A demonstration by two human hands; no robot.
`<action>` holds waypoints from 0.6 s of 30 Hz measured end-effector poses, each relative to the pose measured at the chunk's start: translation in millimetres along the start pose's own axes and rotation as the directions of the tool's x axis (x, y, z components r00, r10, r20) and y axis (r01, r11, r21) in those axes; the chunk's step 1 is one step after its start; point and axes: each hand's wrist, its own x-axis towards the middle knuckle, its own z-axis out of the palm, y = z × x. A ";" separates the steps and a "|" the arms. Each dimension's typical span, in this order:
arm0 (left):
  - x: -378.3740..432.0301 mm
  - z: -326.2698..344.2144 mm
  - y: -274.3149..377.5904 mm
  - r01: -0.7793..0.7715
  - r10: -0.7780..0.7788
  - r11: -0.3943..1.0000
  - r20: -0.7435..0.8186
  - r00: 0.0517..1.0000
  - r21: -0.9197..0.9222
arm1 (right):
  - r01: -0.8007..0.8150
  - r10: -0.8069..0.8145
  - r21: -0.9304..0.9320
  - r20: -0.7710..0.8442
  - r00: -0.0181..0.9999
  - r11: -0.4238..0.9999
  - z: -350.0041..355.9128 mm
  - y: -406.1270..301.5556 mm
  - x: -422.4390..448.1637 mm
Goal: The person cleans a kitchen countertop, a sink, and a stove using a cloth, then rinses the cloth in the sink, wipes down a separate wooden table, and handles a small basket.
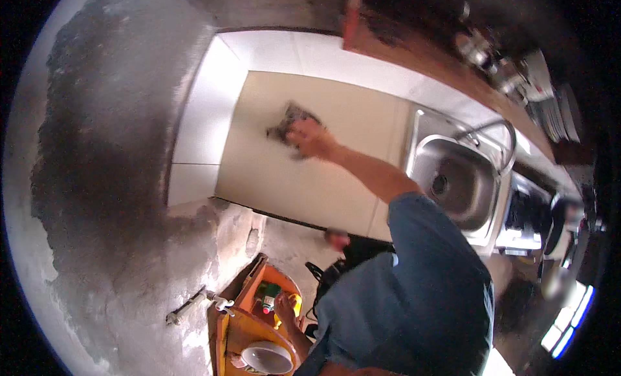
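Note:
My right hand [313, 138] presses a dark grey patterned cloth [293, 119] onto the beige tiled countertop [310, 191]. The hand and cloth are blurred, and the arm reaches across the counter left of the sink. My left hand [286, 305] is low at my left side, over an orange wooden shelf unit [281, 276]. Just beside its fingers are a green bottle with a red cap [268, 301] and something yellow [295, 301]. Whether the left fingers grip anything is hard to see.
A stainless steel sink [456, 182] with a curved faucet [507, 143] is set into the counter. Dishes [558, 114] stand on a reddish shelf [412, 51] at upper right. A white bowl [269, 357] rests on the wooden unit. A wall tap [220, 303] juts out nearby.

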 end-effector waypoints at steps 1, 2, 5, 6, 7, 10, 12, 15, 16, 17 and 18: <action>-8.4 4.2 6.5 0.014 -0.010 0.994 -0.031 0.999 0.105 | -0.043 0.028 -0.159 -0.094 0.995 0.986 -24.7 -2.0 -22.4; 6.7 -12.4 -40.6 0.004 -0.007 0.998 -0.048 0.999 -0.066 | -0.110 0.056 -0.302 -0.185 0.981 0.947 -48.3 -5.1 -43.1; 27.9 -16.5 -40.3 0.011 -0.013 1.000 0.081 0.997 0.018 | -0.401 -0.026 -0.834 -0.442 0.897 0.380 -131.5 -48.0 -93.8; 30.3 -16.0 -39.2 0.005 -0.008 1.000 0.102 0.995 0.029 | -0.471 -0.034 -0.781 -0.529 0.848 0.410 -141.1 -59.0 -111.5; 31.1 -14.4 -39.0 -0.006 -0.001 0.999 0.138 0.990 0.053 | -0.492 -0.036 -0.772 -0.550 0.834 0.402 -131.0 -51.4 -130.8; 29.3 -8.5 -46.1 -0.046 0.020 0.993 0.234 0.972 0.106 | -0.460 -0.026 -0.866 -0.474 0.880 0.194 -52.8 -32.5 -183.9; 30.7 -8.1 -62.4 -0.163 0.111 0.976 0.316 0.942 0.144 | -0.301 0.182 -0.814 -0.242 0.953 0.496 8.3 -66.3 -230.3; 51.0 -9.6 -75.6 -0.315 0.236 0.943 0.452 0.860 0.106 | -0.181 0.267 -0.474 0.122 0.956 0.862 46.4 -106.8 -299.4; 62.7 -8.5 -72.9 -0.275 0.220 0.960 0.475 0.852 0.050 | -0.178 0.255 -0.481 0.100 0.962 0.858 37.3 -112.1 -309.1; 67.6 -7.4 -75.0 -0.159 0.165 0.986 0.505 0.847 -0.055 | -0.089 0.140 -0.481 0.072 0.987 0.872 28.6 -113.9 -318.2; 31.8 19.1 -51.8 -0.128 0.086 0.987 0.343 0.935 0.101 | -0.031 0.047 -0.490 0.021 0.999 0.871 14.4 -109.5 -335.1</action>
